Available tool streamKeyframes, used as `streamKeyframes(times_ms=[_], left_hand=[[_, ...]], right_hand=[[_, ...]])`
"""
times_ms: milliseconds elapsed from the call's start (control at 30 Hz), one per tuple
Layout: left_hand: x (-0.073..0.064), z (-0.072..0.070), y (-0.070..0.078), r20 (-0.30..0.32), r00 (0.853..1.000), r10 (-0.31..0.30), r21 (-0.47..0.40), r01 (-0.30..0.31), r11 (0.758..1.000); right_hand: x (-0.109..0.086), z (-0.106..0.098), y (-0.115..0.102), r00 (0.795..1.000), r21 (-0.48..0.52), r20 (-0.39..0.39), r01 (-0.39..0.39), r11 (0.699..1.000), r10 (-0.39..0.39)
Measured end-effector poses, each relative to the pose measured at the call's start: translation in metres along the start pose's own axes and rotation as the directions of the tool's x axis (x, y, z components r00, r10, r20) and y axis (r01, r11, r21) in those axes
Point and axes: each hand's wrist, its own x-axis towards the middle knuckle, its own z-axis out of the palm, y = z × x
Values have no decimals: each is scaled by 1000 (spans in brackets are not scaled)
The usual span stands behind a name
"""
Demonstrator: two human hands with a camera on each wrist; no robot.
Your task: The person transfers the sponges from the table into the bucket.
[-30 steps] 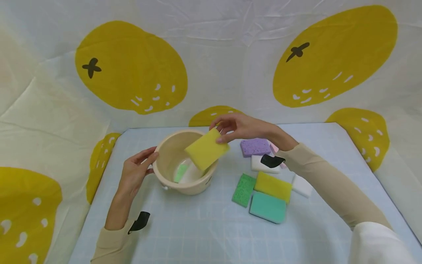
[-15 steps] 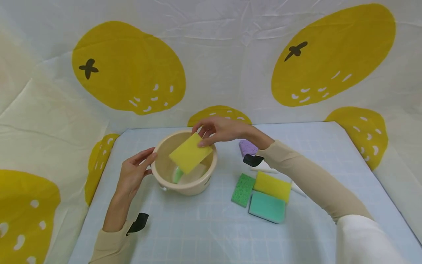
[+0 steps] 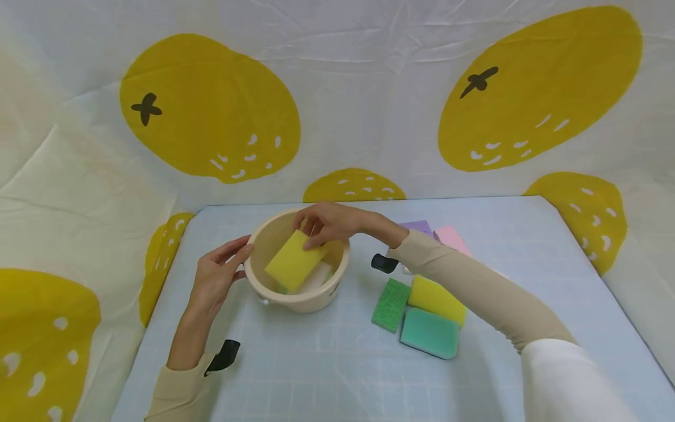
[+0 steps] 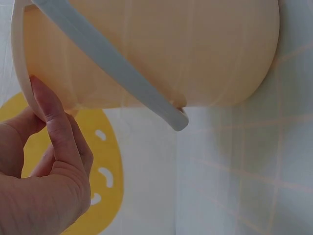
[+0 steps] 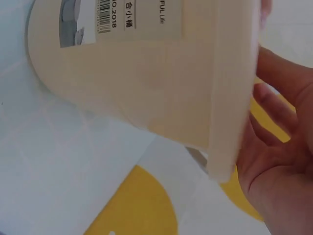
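Observation:
A cream bucket (image 3: pixel 303 302) stands upright on the table. My left hand (image 3: pixel 213 275) pinches its rim at the left side, with the thumb and fingers on either side of the edge in the left wrist view. My right hand (image 3: pixel 332 221) reaches over the bucket's mouth and holds a yellow sponge (image 3: pixel 294 264) by one corner, tilted inside the bucket. Below that sponge a white piece (image 3: pixel 319 276) and a bit of green show at the bottom. In the right wrist view the bucket's wall hides the sponge from sight. A grey handle (image 4: pixel 112 63) hangs along the bucket's outside.
Right of the bucket lie a green sponge (image 3: pixel 391 305), another yellow sponge (image 3: pixel 437 299) and a teal sponge (image 3: pixel 429 333). Behind them are a purple sponge (image 3: pixel 419 226) and a pink one (image 3: pixel 453 238), partly covered by my right arm. A fruit-patterned cloth surrounds the table.
My right hand has moved left and down, taking the yellow sponge from above the bucket's right rim into its opening. My left hand keeps its grip on the rim.

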Motion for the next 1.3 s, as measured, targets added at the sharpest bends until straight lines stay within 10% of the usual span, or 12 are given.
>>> streamKeyframes(times_ms=[433,800,1300], left_hand=[[-2,0,1,2,1000,1,-8,-1,1000],[-2,-1,0,12,1000,6,-19,-5,1000],[-1,0,0,12,1000,10,-22,-10,1000]], right_hand=[[23,23,-2,996,-154,27,-83,984,88],[32,47,-2,976,-345,-47,-215,914,212],[21,39,-7,964,-253,-149,-252,934,220]])
